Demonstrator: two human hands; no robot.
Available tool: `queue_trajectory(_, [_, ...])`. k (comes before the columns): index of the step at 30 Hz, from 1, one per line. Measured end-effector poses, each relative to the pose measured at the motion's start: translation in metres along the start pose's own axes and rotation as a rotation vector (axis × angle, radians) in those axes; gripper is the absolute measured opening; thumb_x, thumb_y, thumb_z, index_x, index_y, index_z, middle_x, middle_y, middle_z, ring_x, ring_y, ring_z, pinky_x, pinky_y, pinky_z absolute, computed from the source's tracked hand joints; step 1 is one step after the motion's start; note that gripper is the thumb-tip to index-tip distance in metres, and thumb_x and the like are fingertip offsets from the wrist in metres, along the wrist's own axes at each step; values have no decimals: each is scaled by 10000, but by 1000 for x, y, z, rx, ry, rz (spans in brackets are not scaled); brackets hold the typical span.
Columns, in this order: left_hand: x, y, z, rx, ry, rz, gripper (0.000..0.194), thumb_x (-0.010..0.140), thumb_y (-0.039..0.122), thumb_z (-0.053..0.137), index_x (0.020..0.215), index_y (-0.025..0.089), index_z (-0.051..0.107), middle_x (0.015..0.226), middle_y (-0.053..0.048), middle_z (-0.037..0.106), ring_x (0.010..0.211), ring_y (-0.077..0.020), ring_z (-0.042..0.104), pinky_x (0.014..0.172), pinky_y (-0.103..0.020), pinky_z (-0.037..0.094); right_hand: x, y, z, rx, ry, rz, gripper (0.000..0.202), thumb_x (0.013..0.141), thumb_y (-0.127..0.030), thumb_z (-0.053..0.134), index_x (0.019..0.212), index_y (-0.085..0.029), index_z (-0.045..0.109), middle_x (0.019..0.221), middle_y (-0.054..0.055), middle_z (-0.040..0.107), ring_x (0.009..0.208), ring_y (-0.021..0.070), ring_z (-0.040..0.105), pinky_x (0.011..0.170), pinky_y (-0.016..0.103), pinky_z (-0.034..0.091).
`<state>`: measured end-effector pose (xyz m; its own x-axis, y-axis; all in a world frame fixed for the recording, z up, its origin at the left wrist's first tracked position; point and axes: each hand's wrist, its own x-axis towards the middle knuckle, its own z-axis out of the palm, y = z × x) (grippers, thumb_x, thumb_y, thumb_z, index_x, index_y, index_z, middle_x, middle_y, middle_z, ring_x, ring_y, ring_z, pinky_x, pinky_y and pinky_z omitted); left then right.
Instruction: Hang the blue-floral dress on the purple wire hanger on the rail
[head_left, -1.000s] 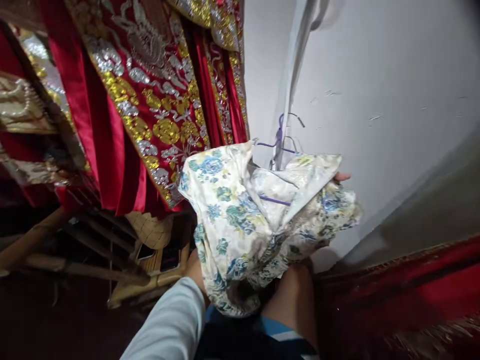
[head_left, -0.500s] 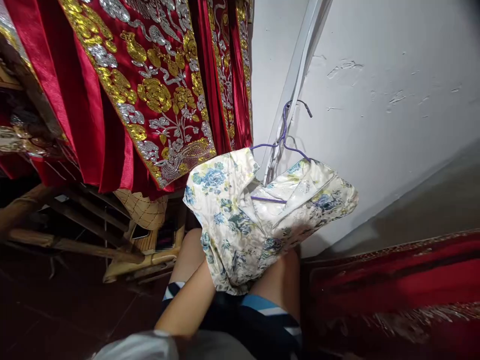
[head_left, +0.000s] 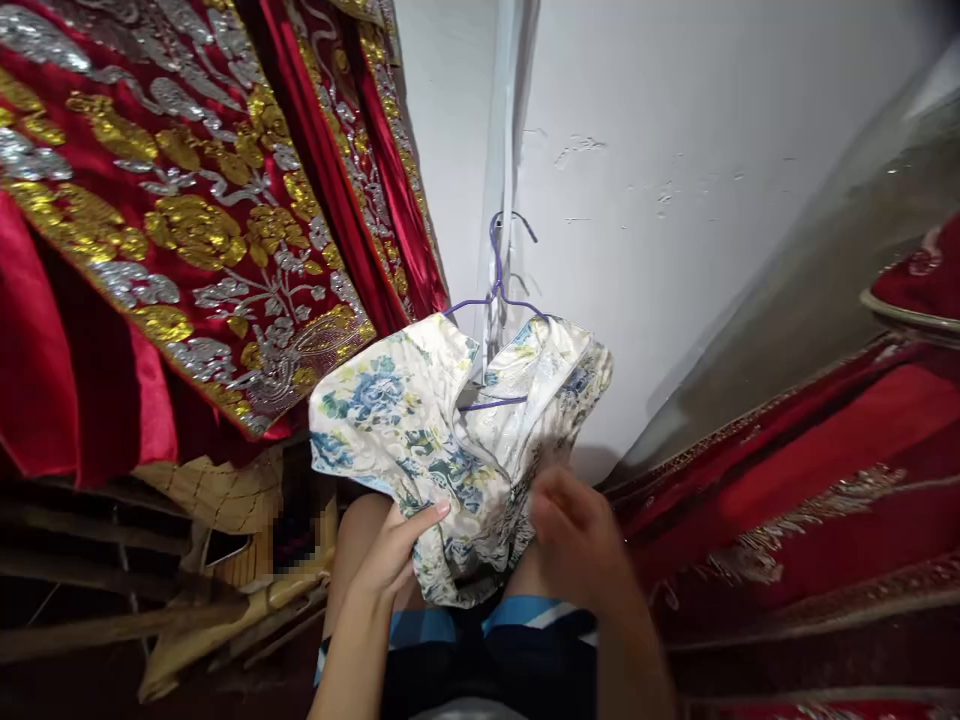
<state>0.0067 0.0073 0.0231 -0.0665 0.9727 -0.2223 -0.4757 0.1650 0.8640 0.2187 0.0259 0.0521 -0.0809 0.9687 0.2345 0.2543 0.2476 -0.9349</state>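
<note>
A white garment with blue and yellow flowers (head_left: 375, 400) hangs in front of me on a purple wire hanger (head_left: 498, 290), against the wall. My left hand (head_left: 394, 550) grips the garment's lower left side, with its thumb on the front and its other fingers hidden behind the cloth. Over the lower right side is my right hand (head_left: 574, 530), smeared by motion, so its fingers and any hold on the cloth cannot be made out.
Red cloth with gold and silver sequins (head_left: 195, 230) hangs at the left. Below it are a bamboo frame (head_left: 232, 620) and a phone (head_left: 227, 549). A pale pipe (head_left: 504, 110) runs down the wall. Red fringed fabric (head_left: 810, 480) lies at the right.
The view has turned right. My left hand has come out from inside or behind the garment to its left edge, thumb in front. My right hand has entered at the right.
</note>
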Motion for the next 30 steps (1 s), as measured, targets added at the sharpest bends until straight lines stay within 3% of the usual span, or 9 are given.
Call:
queue_trajectory(7, [9,-1,9,-20,126,68,738,594,302,883,1266,199,596,1171,-118,703,1193,-349,624,1042,-454,483,12,-3,34,148,-166,29,427,978,-490,444,660,-207,484,572,-17,458,565,135,450,543,255,338])
queue_trajectory(9, [14,-8,11,9,340,276,649,657,301,836,1244,221,571,1234,-100,654,1226,-315,590,1078,-445,442,13,0,36,178,-119,61,411,960,-473,475,654,-201,514,557,-25,427,534,126,403,522,261,301])
queue_trajectory(12, [16,-26,20,208,663,782,512,757,259,762,1214,250,530,1317,-78,557,1299,-261,503,1135,-414,359,13,1,40,224,-86,110,386,935,-431,503,630,-196,532,530,-31,414,499,117,368,504,266,267])
queue_trajectory(14, [17,-38,29,432,539,933,385,796,207,707,1149,237,558,1244,-76,572,1238,-245,526,1099,-381,381,11,-2,43,236,-108,101,364,919,-398,518,620,-195,558,509,-28,439,494,120,396,507,263,286])
queue_trajectory(16, [19,-46,39,578,225,830,241,828,175,620,1063,214,587,1042,-55,613,1029,-220,595,933,-325,466,11,-5,46,266,-131,86,330,899,-365,535,620,-197,583,493,-25,469,496,128,441,517,258,320])
queue_trajectory(18, [24,-47,47,611,35,678,143,847,172,546,981,204,585,843,-16,574,800,-185,566,707,-269,455,13,-8,46,302,-155,87,300,890,-345,537,638,-197,606,489,-24,498,500,133,480,529,254,348])
queue_trajectory(20, [30,-45,51,604,-15,625,44,872,202,514,882,203,557,747,4,509,696,-167,497,610,-255,388,20,-10,42,310,-176,95,284,884,-328,535,649,-193,623,486,-22,522,496,133,492,527,251,356])
queue_trajectory(24, [41,-40,45,693,-131,617,176,922,291,518,778,192,540,755,-14,531,756,-178,510,715,-278,398,54,-26,24,389,-140,142,261,848,-327,549,641,-181,611,454,-31,513,432,103,406,468,235,312])
queue_trajectory(30, [58,-30,14,821,-275,510,202,895,322,562,751,181,547,724,-9,554,734,-176,532,702,-277,408,116,-86,10,590,-69,48,267,803,-388,636,673,-156,614,432,-49,492,379,63,337,394,207,222])
